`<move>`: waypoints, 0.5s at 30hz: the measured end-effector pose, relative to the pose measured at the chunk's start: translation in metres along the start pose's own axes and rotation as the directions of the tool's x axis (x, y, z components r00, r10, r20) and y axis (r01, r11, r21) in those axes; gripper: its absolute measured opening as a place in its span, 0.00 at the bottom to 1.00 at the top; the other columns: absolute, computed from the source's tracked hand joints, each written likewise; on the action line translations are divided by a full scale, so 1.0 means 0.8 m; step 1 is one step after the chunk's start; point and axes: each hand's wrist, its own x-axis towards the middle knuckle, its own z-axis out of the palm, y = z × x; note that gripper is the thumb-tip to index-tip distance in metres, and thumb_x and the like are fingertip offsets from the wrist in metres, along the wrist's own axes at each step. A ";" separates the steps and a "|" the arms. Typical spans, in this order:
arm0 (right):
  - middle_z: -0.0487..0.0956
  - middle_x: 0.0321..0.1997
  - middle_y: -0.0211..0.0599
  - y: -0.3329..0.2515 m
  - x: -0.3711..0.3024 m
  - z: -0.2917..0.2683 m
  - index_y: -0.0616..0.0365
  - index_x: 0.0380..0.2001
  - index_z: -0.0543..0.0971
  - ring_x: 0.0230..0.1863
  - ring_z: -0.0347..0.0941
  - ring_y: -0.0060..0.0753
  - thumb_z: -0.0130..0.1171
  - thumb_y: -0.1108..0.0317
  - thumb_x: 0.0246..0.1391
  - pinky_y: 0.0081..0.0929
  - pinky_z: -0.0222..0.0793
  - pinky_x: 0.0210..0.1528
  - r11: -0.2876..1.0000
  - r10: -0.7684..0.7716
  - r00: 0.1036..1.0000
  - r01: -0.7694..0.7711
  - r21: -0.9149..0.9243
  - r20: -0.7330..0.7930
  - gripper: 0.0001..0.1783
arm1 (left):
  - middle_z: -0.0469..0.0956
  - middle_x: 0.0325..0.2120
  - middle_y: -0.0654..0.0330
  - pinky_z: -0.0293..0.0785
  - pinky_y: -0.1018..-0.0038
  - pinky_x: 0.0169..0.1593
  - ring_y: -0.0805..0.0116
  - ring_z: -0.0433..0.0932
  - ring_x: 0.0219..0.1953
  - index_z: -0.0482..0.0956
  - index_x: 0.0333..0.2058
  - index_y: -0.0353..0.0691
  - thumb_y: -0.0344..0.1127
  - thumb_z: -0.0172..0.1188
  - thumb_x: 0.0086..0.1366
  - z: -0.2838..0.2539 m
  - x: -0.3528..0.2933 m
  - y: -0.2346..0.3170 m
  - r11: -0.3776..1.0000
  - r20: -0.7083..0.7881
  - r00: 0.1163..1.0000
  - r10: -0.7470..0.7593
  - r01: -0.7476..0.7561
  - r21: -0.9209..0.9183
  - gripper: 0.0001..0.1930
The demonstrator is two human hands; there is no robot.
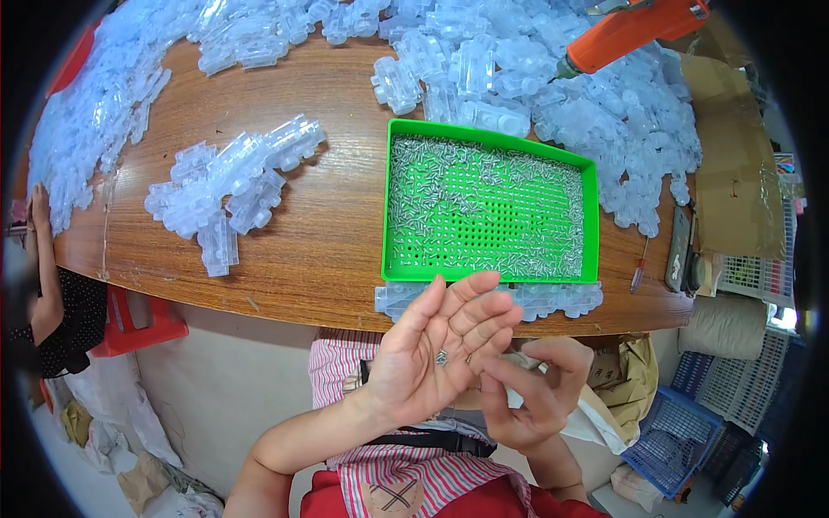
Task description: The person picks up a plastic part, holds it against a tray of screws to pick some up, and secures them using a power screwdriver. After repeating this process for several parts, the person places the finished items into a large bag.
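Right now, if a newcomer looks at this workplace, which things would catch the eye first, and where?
Probably the bright green tray of small metal screws, right of centre near the front edge of the table. Next, the orange power screwdriver at upper right, over heaped clear plastic parts. Then the open left hand, palm up, with tiny metal pieces on it.

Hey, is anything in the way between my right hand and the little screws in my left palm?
Nothing visible: the screws lie in the open left hand, its palm uncovered toward the right hand beside it.
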 end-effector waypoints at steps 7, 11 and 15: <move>0.69 0.40 0.31 -0.003 0.005 -0.003 0.47 0.35 0.83 0.39 0.66 0.33 0.68 0.71 0.36 0.29 0.60 0.40 0.966 -0.122 0.991 0.132 -0.224 0.061 0.17 | 0.71 0.54 0.50 0.46 0.61 0.69 0.56 0.58 0.64 0.63 0.58 0.37 0.50 0.26 0.73 0.001 0.010 -0.001 0.931 0.084 0.989 0.120 -0.141 0.338 0.28; 0.69 0.40 0.32 0.000 0.012 0.000 0.48 0.36 0.82 0.39 0.67 0.32 0.67 0.70 0.35 0.30 0.60 0.40 0.978 -0.109 0.994 0.113 -0.175 0.031 0.17 | 0.70 0.54 0.49 0.44 0.62 0.70 0.56 0.57 0.65 0.63 0.58 0.37 0.50 0.25 0.73 0.007 0.012 -0.001 0.915 0.076 0.987 0.140 -0.158 0.372 0.28; 0.70 0.40 0.31 -0.006 0.027 -0.002 0.50 0.35 0.81 0.38 0.67 0.33 0.65 0.69 0.36 0.30 0.60 0.39 0.944 -0.159 0.983 0.179 -0.279 0.093 0.16 | 0.63 0.59 0.45 0.47 0.67 0.69 0.60 0.58 0.64 0.56 0.60 0.32 0.49 0.27 0.73 0.005 0.016 0.000 0.854 0.133 0.977 0.165 -0.209 0.477 0.28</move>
